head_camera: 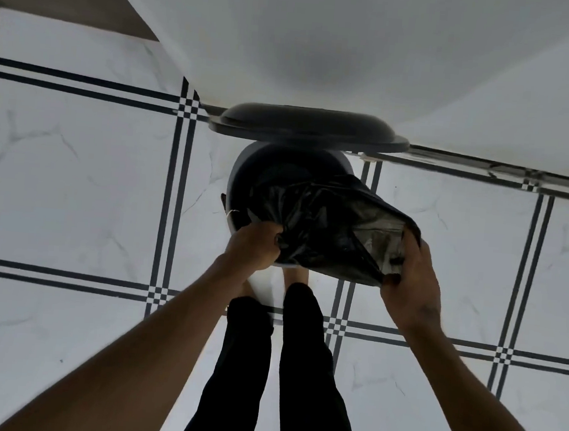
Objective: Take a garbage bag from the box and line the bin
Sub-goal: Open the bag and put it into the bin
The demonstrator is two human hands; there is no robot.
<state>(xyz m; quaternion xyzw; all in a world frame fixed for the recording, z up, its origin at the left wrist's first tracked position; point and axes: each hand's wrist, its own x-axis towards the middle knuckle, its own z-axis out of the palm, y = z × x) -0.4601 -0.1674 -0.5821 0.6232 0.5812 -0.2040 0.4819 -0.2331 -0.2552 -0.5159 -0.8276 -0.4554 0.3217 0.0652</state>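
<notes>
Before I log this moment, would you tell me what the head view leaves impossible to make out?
- Bin floor: hidden by the garbage bag and darkness.
- Bin's near rim: covered by the left hand and bag.
- Bag's edge under the right hand: hidden.
- Bag box: out of frame.

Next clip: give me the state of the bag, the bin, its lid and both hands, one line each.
Bag: black, crumpled, held over the bin mouth, not yet spread around the rim.
Bin: on the floor, open, inside dark, contents cannot be told.
Lid: raised, at the wall.
Left hand: closed on the bag's left edge at the near rim.
Right hand: closed on the bag's right edge, beyond the bin.
</notes>
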